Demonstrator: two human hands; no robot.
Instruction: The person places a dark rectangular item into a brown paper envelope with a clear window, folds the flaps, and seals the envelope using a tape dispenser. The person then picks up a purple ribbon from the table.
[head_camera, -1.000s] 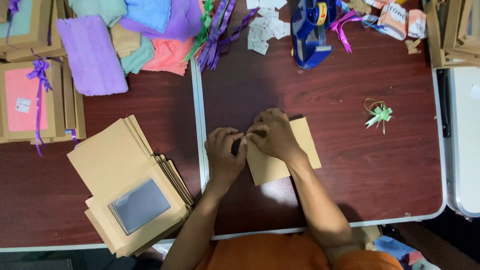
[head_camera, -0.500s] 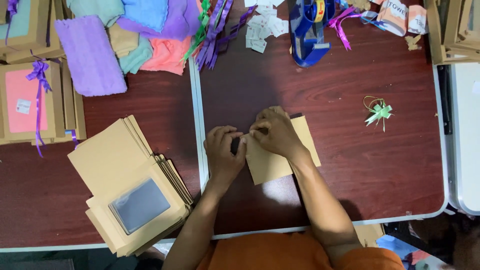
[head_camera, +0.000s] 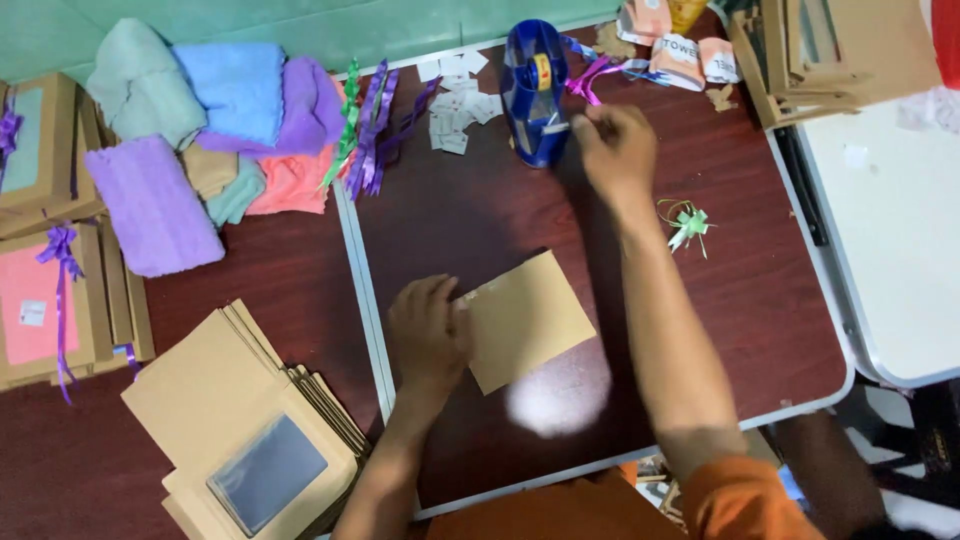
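Observation:
A flat brown cardboard piece (head_camera: 528, 318) lies on the dark red table (head_camera: 740, 300) in front of me. My left hand (head_camera: 428, 332) presses down on its left edge, palm flat. My right hand (head_camera: 615, 148) has reached far up to the blue tape dispenser (head_camera: 534, 92), with its fingertips at the dispenser's front where the tape comes off. The hand is blurred, so whether it pinches tape is unclear.
A stack of flat brown window boxes (head_camera: 245, 435) lies at the lower left. Folded towels (head_camera: 190, 140) in purple, blue, green and pink sit at the upper left beside purple and green ribbons (head_camera: 372, 128). A small green ribbon bow (head_camera: 689, 224) lies to the right. A white table (head_camera: 890, 240) adjoins.
My right hand left the cardboard piece and moved up to the tape dispenser. My left hand stayed on the cardboard. The camera view shifted, showing more of the table's far side.

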